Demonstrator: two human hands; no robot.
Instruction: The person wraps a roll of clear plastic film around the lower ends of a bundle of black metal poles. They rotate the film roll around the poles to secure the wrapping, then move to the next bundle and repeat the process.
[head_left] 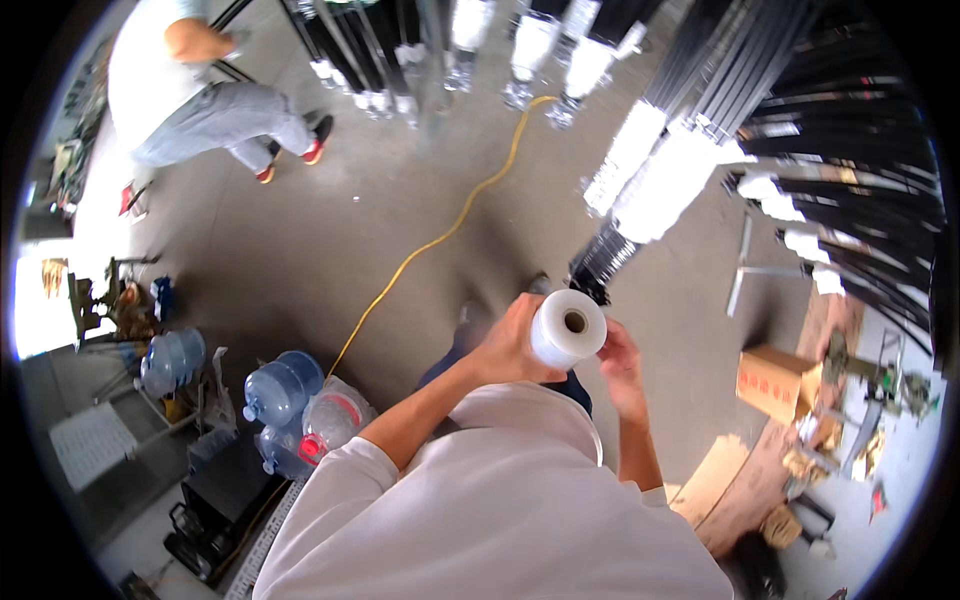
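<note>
Head view: my left hand (pixel 505 345) is curled around a roll of clear stretch film (pixel 562 345), held up in front of my shirt (pixel 500 490).
I'd expect it fairly weighty, firm over its cardboard core (pixel 575 321) and slick outside, best gripped around the barrel or by the core ends; my right hand (pixel 622 360) bends close at its right side, but whether it pinches film I cannot tell, and the roll's lower end and some left fingers are hidden.

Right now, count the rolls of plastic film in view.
1: the whitish roll in the person's left hand, with the right hand close beside it. Others may be hidden.
</note>
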